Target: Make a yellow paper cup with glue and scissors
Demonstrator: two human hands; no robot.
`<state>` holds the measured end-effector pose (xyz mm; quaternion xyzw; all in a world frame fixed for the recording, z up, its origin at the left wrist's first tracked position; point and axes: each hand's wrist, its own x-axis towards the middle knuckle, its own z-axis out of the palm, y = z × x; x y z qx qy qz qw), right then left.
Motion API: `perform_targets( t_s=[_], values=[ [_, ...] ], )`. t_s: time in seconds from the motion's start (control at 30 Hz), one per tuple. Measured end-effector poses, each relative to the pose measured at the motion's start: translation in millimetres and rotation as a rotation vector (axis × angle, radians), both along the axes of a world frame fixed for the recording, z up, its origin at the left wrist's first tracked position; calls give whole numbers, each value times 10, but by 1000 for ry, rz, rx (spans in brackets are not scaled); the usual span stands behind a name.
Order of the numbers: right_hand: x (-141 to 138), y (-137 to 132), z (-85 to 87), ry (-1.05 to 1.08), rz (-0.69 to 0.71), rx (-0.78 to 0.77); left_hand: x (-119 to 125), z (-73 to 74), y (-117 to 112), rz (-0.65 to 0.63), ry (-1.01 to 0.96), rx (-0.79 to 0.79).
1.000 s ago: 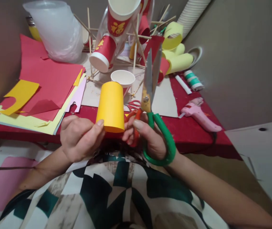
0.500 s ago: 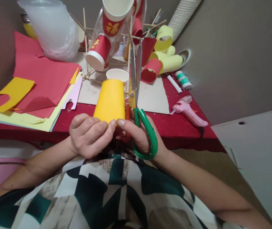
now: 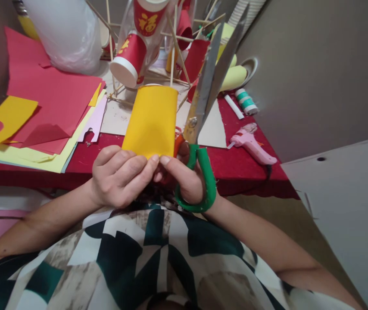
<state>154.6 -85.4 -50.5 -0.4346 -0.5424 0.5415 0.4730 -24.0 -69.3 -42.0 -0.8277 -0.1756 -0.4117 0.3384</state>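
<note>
1. Head view: a red tablecloth bears a cardboard sheet; a gray wall rises at right.
2. Left hand and right hand pinch the lower end of a yellow paper tube; the right also grips scissors, blades parted.
3. The tube is near the cloth's front edge, between paper sheets and pink glue gun.

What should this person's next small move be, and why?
Probably press the yellow tube flatter at its near edge: the left hand and right hand meet there, where the surface dips, while the scissors in the right hand have their blades clear of it.
</note>
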Motion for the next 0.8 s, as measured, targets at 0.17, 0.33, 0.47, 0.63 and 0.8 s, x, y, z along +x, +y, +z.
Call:
perform_targets(
  t_s=[0.17, 0.33, 0.47, 0.63, 0.8],
  values=[
    [73, 6, -19, -13, 17, -4, -107, 29, -119, -64, -77, -277],
    [184, 3, 14, -65, 99, -16, -192, 149, -114, -173, -945, -904],
    [206, -7, 136, -107, 170, -55, -91, 162, -41, -534, -1029, -1792],
    [192, -5, 219, -139, 192, -84, 67, 102, -106, -687, -1083, -2078],
    [179, 32, 49, -39, 112, -27, 177, 8, -129, -651, -1251, -1875]
  ],
)
